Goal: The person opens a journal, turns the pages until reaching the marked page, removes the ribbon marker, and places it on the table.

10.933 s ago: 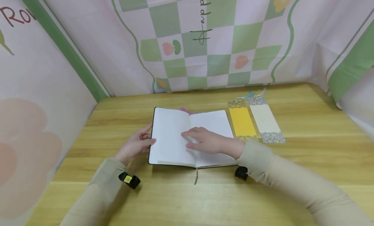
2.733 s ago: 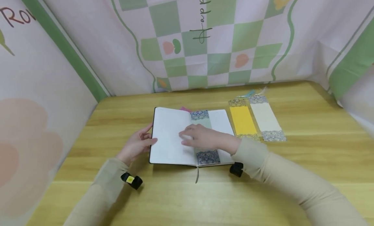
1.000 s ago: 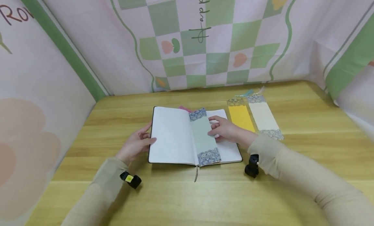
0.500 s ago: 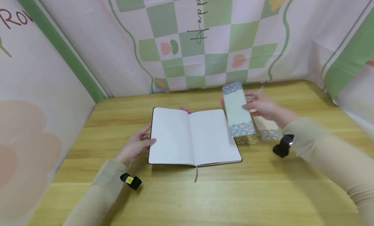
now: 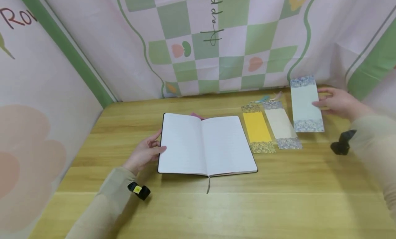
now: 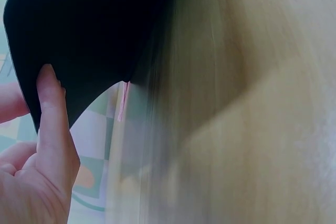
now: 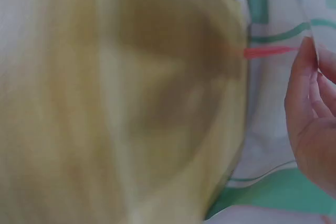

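Observation:
An open notebook (image 5: 229, 143) with blank white pages lies mid-table, its left half raised a little. My left hand (image 5: 143, 153) pinches its left edge, the thumb over the page; in the left wrist view a finger (image 6: 52, 108) presses the black cover (image 6: 94, 24) from behind. Over the table's back right, my right hand (image 5: 341, 101) pinches the right edge of a pale green bookmark (image 5: 306, 103) with blue lace-patterned ends. A pink tassel (image 7: 268, 51) hangs off it in the right wrist view, where the bookmark shows only edge-on.
Between notebook and right hand lie a yellow bookmark (image 5: 256, 127) and a cream bookmark (image 5: 279, 124), with tassels at their far ends. Another pink tassel (image 5: 197, 116) pokes out behind the notebook. A grey ribbon (image 5: 208, 185) hangs from the spine. Printed curtain (image 5: 204, 70) closes off the back.
A page turn uncovered the pale green bookmark in the notebook. My right hand then took it, lifted it off and carried it right, past the other bookmarks. My left hand stayed put.

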`<state>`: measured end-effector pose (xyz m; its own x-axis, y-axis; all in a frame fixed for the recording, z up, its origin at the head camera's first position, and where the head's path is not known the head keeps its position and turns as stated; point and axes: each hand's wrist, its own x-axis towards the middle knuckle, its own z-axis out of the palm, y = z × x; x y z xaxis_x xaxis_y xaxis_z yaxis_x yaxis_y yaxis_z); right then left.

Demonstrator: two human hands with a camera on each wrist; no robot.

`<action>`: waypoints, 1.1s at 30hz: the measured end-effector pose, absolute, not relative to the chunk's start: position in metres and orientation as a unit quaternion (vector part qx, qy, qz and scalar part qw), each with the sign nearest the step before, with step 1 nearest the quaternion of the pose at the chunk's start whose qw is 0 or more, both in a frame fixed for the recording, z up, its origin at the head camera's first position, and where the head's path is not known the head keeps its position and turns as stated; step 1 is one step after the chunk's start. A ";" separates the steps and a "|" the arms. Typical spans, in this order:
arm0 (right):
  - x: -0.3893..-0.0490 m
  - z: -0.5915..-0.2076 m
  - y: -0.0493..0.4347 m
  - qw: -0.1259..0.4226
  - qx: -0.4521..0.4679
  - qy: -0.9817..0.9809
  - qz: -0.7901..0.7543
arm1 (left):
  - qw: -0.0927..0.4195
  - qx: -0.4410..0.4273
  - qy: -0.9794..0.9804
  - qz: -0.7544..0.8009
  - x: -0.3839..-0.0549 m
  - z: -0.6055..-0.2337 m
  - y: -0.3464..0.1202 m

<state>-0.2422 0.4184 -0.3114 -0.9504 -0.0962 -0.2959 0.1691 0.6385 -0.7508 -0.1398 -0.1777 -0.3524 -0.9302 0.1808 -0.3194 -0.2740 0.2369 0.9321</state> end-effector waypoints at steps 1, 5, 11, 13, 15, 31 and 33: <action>-0.242 -0.318 0.424 0.167 0.017 0.892 -0.420 | 0.185 -0.034 0.765 0.616 -0.140 -0.352 -0.178; -0.239 -0.339 0.435 0.192 0.008 0.890 -0.413 | 0.186 -0.036 0.765 0.615 -0.139 -0.351 -0.177; -0.240 -0.354 0.434 0.195 -0.007 0.897 -0.397 | 0.187 -0.029 0.762 0.619 -0.138 -0.353 -0.178; -0.241 -0.357 0.432 0.187 -0.015 0.906 -0.379 | 0.187 -0.030 0.762 0.620 -0.138 -0.353 -0.178; -0.241 -0.359 0.430 0.178 -0.025 0.917 -0.357 | 0.186 -0.031 0.762 0.620 -0.138 -0.354 -0.178; -0.234 -0.360 0.423 0.104 -0.028 0.962 -0.251 | 0.187 -0.033 0.756 0.626 -0.137 -0.354 -0.178; -0.232 -0.360 0.423 0.099 -0.025 0.963 -0.251 | 0.187 -0.033 0.755 0.627 -0.138 -0.354 -0.178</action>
<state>-0.2322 0.4233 -0.3595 -0.9793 -0.0972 -0.1778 0.0020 0.8728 -0.4881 -0.1381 -0.1778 -0.3540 -0.9278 0.1844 -0.3243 -0.2850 0.2104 0.9352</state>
